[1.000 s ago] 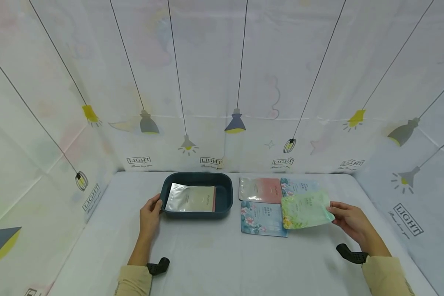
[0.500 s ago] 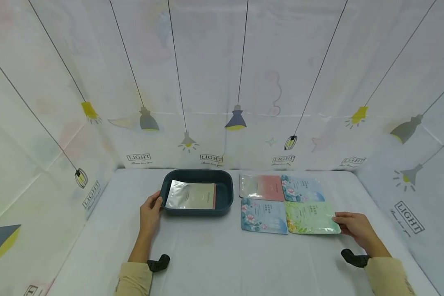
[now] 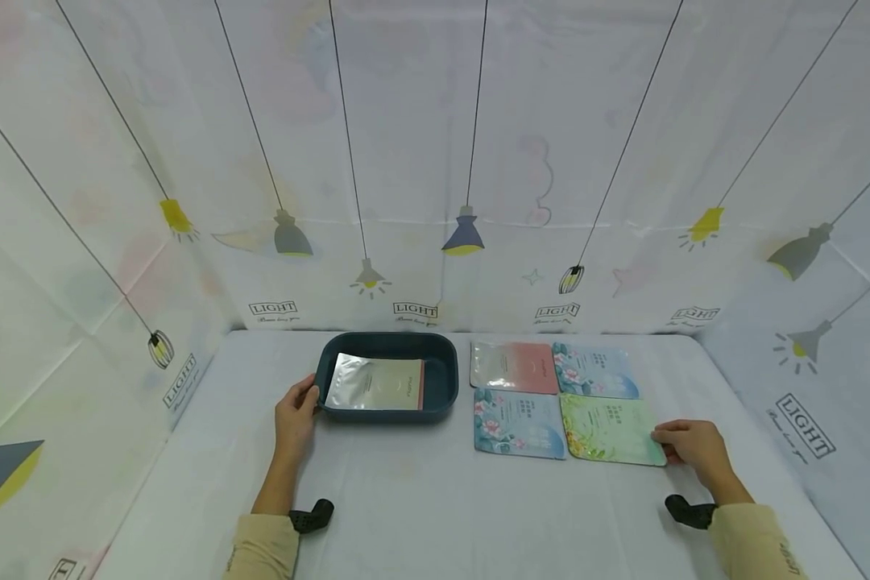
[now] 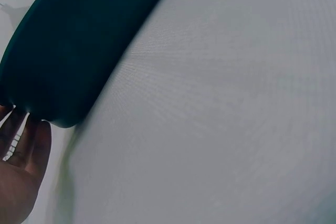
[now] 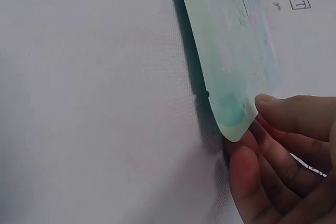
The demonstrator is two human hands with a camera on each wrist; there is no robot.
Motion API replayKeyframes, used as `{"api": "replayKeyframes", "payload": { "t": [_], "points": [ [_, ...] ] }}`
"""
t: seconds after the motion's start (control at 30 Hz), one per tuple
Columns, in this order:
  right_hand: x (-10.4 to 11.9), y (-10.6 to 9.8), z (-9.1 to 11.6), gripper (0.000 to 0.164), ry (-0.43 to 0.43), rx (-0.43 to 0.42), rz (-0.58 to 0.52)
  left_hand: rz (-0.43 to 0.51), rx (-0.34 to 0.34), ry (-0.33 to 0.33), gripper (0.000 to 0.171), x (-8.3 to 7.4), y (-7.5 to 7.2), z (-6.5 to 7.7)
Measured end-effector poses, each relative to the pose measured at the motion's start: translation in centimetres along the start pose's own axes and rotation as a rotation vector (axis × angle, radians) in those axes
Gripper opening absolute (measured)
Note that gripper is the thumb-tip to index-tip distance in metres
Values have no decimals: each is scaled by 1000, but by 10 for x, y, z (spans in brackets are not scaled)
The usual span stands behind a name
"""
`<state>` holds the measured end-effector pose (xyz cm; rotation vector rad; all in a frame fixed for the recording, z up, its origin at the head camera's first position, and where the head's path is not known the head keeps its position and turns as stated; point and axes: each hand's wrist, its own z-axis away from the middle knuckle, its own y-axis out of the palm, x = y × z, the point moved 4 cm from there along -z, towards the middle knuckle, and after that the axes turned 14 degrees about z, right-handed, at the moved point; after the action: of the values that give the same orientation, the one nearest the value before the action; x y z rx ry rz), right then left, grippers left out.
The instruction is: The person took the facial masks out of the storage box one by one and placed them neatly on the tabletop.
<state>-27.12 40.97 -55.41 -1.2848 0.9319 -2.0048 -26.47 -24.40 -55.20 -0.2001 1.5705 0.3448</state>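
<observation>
My left hand (image 3: 295, 419) rests straight fingers against the left end of a dark teal tray (image 3: 386, 416); the left wrist view shows the fingertips on the tray's (image 4: 84, 40) outer wall. Inside the tray lies a silver-beige sheet mask packet (image 3: 377, 385), with a pinkish edge showing beneath it. My right hand (image 3: 696, 451) pinches the right edge of a green sheet mask packet (image 3: 612, 428) at the front right of a two-by-two layout. In the right wrist view, a corner of this packet (image 5: 226, 72) sits between thumb and fingers, slightly raised from the cloth.
A pink packet (image 3: 513, 367) and a blue floral packet (image 3: 597, 370) lie in the back row. Another blue floral packet (image 3: 519, 423) lies left of the green one. The white-covered table (image 3: 478, 515) meets a lamp-printed curtain (image 3: 406, 161) behind.
The green packet has come down from above the blue packets to lie flat at the front right, uncovering them. My right hand moved down with it. The left hand stays at the tray.
</observation>
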Motion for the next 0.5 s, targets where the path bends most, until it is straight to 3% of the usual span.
{"api": "replayKeyframes", "payload": {
  "t": [0.5],
  "points": [
    [2,-1,-3,38,72,-32,-32,-13,-7,11,38,1,0,0]
  ]
}}
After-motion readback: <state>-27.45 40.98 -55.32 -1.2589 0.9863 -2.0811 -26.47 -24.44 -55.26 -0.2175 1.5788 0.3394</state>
